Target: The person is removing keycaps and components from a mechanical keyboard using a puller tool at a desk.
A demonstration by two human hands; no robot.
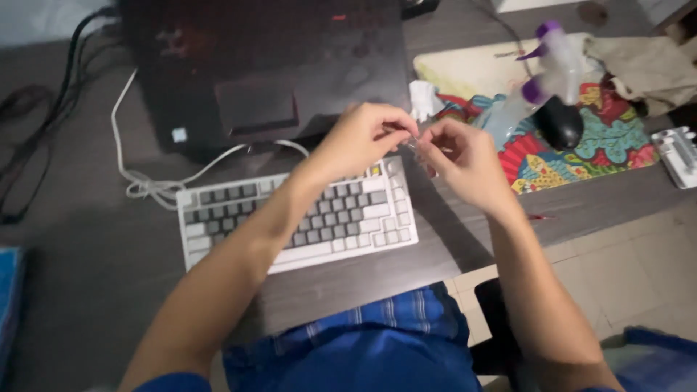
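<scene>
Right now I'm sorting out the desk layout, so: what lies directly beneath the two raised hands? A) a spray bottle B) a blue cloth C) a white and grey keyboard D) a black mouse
C: both hands, left hand and right hand, meet above the right end of the white and grey keyboard.

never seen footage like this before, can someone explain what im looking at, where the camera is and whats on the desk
There is no machine here. The one picture comes from a camera worn on a person's head, looking down at their own bare arms and lap. The left hand and right hand meet above a white and grey keyboard, pinching something small between the fingertips; it is too blurred to tell what. On the dark desk there is also a black laptop, a white cable, a colourful mouse mat with a black mouse, and a clear spray bottle with purple parts.
</scene>
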